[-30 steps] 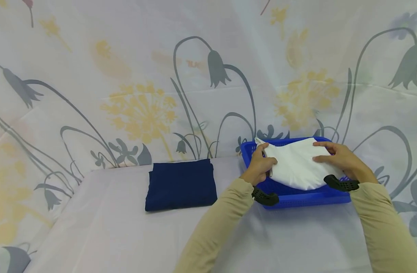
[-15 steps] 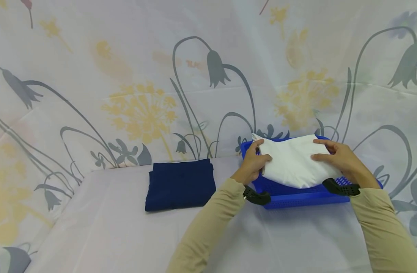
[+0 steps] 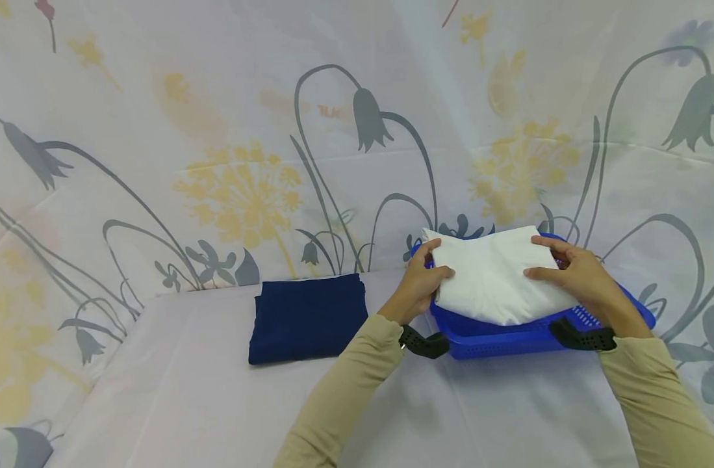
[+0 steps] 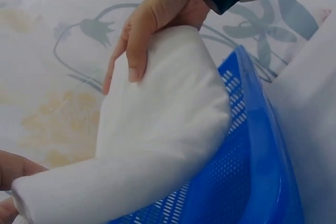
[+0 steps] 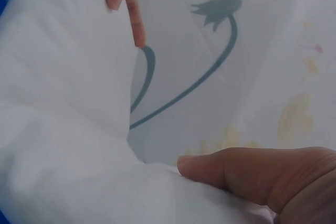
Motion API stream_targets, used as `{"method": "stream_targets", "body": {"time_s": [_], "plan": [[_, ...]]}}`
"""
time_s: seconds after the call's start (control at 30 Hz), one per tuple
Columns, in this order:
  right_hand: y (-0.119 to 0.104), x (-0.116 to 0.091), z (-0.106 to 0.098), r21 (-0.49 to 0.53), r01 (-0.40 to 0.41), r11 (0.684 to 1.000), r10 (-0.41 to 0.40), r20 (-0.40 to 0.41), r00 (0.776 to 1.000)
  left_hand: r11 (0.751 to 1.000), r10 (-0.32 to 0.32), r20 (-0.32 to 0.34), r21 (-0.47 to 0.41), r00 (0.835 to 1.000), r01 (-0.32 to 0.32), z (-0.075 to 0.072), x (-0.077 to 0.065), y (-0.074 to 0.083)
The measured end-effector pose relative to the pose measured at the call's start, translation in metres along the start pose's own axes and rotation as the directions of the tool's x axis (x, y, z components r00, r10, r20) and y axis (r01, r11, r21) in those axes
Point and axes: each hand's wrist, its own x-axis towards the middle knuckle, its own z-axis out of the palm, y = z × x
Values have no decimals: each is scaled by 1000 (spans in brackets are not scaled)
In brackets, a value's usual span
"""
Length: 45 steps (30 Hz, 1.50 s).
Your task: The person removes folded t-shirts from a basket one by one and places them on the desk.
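A folded white cloth (image 3: 494, 276) hangs between both hands above a blue plastic basket (image 3: 497, 344), sagging in the middle. My left hand (image 3: 418, 286) pinches its left end, thumb on the near face. The right hand (image 3: 581, 276) grips the other end, thumb and fingers on either side of the fabric. Seen from the left wrist, the white cloth (image 4: 163, 108) bends in a thick fold over the basket's slotted wall (image 4: 262, 145). In the right wrist view, a thumb (image 5: 226, 174) presses on the cloth's edge. The basket's inside is partly hidden by the cloth.
A folded navy cloth (image 3: 310, 318) lies on the white-covered table (image 3: 204, 403), left of the basket. Behind the table hangs a curtain (image 3: 245, 97) printed with flowers.
Both hands have lifted the white cloth slightly and shifted it left over the basket, uncovering more of the basket's right side. The navy cloth has stayed in place.
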Motion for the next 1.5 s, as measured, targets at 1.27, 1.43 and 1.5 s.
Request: {"method": "stream_targets", "body": {"time_s": [1.27,1.43,1.5], "plan": [[-32,-38,53,183,52,982,-53,-2,999,1000,24,35,0,999,-24,-69,-58,37],[-37,-39,65,193,37,981,-45,36,998,999,36,41,8,999,-36,-85,-68,38],[-38,-38,70,195,38,980,-48,44,998,999,41,39,6,998,-42,-92,-71,37]]}}
